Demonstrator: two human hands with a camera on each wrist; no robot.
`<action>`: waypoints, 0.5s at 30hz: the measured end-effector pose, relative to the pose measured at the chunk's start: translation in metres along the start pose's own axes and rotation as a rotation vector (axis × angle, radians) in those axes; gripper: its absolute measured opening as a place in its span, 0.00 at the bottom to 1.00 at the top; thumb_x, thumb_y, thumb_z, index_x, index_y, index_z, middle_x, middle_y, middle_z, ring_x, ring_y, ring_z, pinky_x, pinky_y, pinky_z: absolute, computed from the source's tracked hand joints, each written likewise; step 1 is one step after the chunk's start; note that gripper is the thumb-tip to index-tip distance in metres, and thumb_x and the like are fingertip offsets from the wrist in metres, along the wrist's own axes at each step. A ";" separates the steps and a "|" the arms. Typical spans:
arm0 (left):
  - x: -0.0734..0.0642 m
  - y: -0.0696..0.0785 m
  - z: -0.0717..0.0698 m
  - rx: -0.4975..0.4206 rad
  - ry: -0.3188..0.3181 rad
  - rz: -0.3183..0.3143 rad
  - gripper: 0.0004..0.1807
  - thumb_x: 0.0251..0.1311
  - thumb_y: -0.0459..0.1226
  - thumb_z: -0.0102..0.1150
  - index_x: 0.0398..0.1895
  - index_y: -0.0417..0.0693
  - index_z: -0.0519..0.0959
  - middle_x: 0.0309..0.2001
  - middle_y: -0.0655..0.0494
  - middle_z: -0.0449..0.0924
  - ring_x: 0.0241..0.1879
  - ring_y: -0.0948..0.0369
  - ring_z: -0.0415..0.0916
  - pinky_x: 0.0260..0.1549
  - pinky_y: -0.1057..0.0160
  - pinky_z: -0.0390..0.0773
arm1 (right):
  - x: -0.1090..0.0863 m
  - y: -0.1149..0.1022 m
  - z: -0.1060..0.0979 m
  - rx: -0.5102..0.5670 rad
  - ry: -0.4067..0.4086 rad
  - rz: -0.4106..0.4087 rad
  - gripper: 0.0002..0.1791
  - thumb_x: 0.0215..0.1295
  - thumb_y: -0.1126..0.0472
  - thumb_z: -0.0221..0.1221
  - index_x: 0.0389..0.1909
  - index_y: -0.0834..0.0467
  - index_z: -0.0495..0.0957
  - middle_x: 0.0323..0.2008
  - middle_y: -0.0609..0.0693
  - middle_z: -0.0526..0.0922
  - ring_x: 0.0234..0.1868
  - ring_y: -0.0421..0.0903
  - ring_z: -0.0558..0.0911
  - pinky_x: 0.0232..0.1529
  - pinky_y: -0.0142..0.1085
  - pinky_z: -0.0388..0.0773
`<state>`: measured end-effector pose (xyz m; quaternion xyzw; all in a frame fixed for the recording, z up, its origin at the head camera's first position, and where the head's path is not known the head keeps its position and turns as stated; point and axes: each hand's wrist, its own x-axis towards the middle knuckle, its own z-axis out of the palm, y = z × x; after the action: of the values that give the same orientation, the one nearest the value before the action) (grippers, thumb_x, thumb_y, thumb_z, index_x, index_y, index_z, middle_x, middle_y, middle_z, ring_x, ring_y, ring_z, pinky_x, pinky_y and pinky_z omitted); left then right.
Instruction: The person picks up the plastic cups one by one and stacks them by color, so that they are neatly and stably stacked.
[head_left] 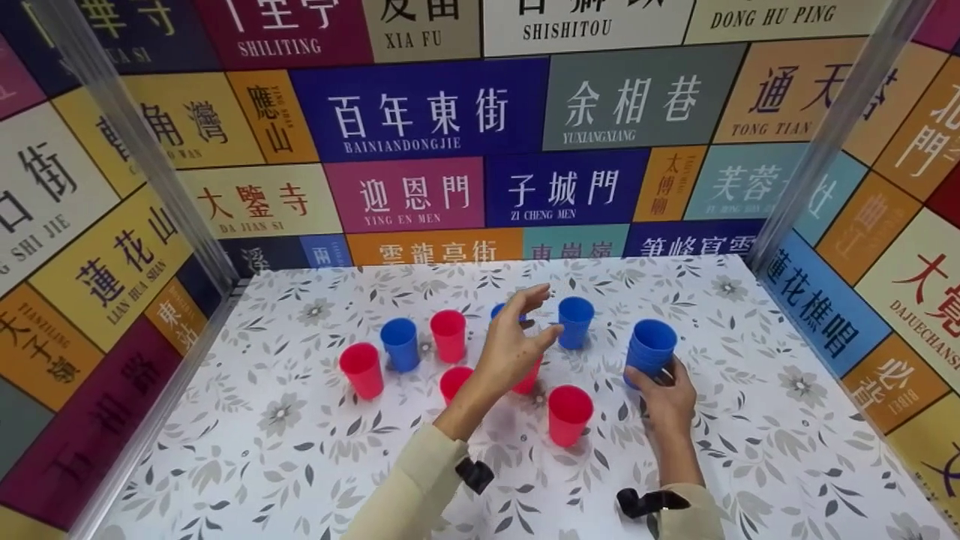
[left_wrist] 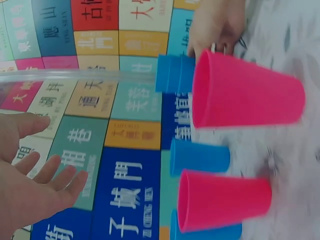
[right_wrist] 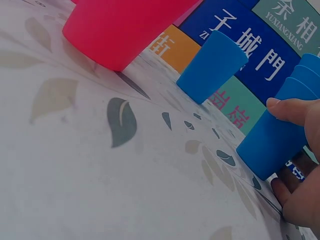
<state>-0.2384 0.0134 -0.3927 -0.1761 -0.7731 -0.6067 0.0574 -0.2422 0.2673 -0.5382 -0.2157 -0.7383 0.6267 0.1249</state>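
Observation:
In the head view my right hand grips a stack of nested blue cups low on its side, at the right of the group. The right wrist view shows the thumb across the stack, several rims overlapping, its base at or close to the table. My left hand hovers over the middle cups with fingers spread and nothing held; the left wrist view shows it apart from the cups. Below it, a red cup and a blue cup are partly hidden. A single blue cup stands between the hands.
A red cup stands nearest the front. Leftward are more red cups and a blue cup; another red cup is partly behind the left forearm. A floral cloth covers the table, with sign-covered walls around it.

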 end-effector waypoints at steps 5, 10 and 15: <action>-0.009 -0.008 -0.024 0.008 0.054 0.035 0.30 0.61 0.33 0.66 0.67 0.46 0.71 0.63 0.47 0.77 0.64 0.51 0.75 0.64 0.51 0.76 | 0.000 -0.001 -0.001 -0.020 -0.014 -0.003 0.50 0.59 0.54 0.71 0.78 0.55 0.54 0.75 0.60 0.63 0.75 0.60 0.66 0.77 0.50 0.59; -0.014 -0.019 -0.046 0.016 0.112 0.034 0.30 0.62 0.35 0.67 0.68 0.46 0.70 0.63 0.47 0.77 0.65 0.51 0.75 0.62 0.49 0.77 | 0.002 -0.002 -0.002 -0.029 -0.016 0.002 0.50 0.60 0.53 0.70 0.79 0.54 0.53 0.75 0.60 0.63 0.75 0.60 0.65 0.78 0.51 0.57; -0.018 -0.036 -0.063 0.016 0.195 0.031 0.30 0.62 0.34 0.66 0.67 0.44 0.71 0.62 0.44 0.77 0.62 0.49 0.77 0.60 0.47 0.78 | 0.000 0.000 -0.002 -0.032 -0.015 -0.002 0.50 0.59 0.54 0.71 0.78 0.55 0.54 0.74 0.62 0.64 0.74 0.61 0.66 0.77 0.51 0.58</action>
<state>-0.2423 -0.0579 -0.4151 -0.1279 -0.7658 -0.6137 0.1432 -0.2415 0.2690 -0.5376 -0.2122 -0.7495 0.6162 0.1167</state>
